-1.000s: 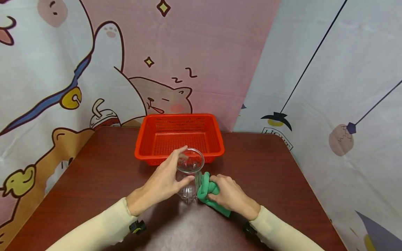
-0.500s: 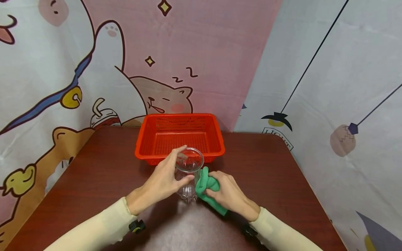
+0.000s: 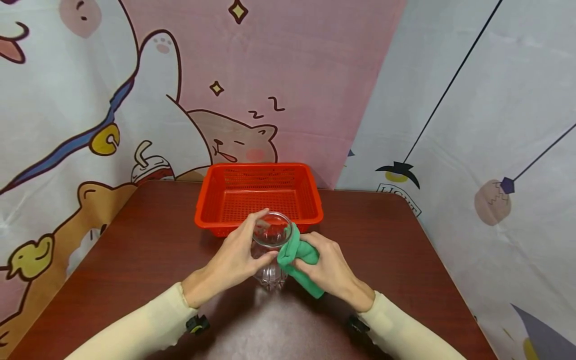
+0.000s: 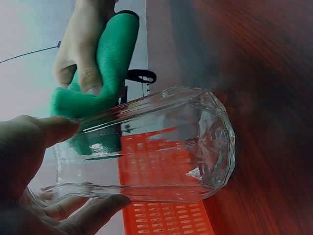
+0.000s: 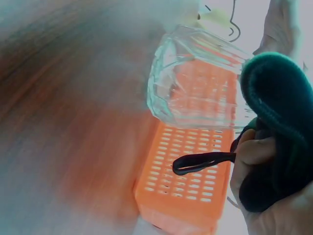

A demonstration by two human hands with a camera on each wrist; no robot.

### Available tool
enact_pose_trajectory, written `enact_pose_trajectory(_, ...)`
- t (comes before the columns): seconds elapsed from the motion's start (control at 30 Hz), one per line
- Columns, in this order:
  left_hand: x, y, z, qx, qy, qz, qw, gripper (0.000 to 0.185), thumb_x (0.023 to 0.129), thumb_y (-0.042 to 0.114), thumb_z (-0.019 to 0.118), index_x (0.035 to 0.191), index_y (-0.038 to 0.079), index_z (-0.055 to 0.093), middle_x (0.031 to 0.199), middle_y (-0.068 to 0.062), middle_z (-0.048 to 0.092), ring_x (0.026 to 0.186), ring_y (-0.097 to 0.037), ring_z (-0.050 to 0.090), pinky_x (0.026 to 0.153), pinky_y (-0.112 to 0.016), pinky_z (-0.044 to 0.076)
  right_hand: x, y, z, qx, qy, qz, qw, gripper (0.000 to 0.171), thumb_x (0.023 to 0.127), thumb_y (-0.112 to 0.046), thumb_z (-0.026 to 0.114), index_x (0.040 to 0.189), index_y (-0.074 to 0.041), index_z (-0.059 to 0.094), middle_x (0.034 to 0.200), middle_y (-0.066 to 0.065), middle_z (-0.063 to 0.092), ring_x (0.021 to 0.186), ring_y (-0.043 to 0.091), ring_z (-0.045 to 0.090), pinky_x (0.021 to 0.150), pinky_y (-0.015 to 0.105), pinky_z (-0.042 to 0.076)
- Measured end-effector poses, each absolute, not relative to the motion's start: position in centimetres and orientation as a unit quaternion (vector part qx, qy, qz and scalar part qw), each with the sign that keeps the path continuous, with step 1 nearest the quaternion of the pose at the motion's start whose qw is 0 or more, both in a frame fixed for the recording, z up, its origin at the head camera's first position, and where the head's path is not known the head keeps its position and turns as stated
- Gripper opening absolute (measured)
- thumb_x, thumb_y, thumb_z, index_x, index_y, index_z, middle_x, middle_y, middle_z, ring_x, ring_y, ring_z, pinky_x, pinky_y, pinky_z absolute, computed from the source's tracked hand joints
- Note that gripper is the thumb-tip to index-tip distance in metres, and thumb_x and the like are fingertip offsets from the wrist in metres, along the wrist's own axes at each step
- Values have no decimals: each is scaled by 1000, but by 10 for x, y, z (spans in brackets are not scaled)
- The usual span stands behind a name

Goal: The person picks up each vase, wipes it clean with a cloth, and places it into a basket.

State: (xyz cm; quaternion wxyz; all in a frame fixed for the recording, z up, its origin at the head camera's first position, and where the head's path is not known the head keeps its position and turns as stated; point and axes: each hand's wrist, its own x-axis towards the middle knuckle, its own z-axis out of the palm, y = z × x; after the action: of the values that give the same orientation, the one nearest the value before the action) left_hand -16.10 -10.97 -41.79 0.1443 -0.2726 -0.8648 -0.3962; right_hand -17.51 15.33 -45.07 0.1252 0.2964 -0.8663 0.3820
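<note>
Clear ribbed-glass jar approx. upright (long axis vert.), just in front of red plastic basket. Fingers of L hand grip its L side; R hand clutches folded green cloth against R side nr rim.

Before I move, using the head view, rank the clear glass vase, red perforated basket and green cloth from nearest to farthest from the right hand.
1. Green cloth: held in the right hand.
2. Clear glass vase: just left of the cloth.
3. Red perforated basket: farthest, beyond the vase.
</note>
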Motion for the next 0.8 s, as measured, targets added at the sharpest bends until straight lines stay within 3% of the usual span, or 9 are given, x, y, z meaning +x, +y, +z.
enact_pose_trajectory(0.3, -162, -108, -417, -276, -865, -396, 139, 100, 81, 24, 92, 159, 19, 30, 129, -10, 63, 117, -25, 65, 97, -38, 55, -174, 156, -438, 297, -844, 415, 167, 44, 86, -34, 87, 126, -28, 71, 106, -15, 66, 84, 7, 62, 68, 28, 55)
enact_pose_trajectory(0.57, -162, -109, -415, -273, -866, -395, 142, 100, 80, 24, 92, 159, 19, 31, 128, -8, 64, 113, -15, 64, 93, -35, 57, -174, 160, -422, 305, -821, 445, 185, 49, 87, -34, 86, 133, -27, 69, 111, -12, 68, 91, 10, 65, 74, 31, 56)
enact_pose_trajectory(0.8, -161, -109, -415, -276, -867, -389, 142, 100, 81, 25, 92, 159, 18, 31, 130, -9, 63, 117, -23, 64, 97, -41, 55, -173, 164, -420, 299, -825, 443, 184, 48, 87, -36, 86, 132, -28, 69, 109, -13, 68, 89, 9, 64, 72, 30, 55)
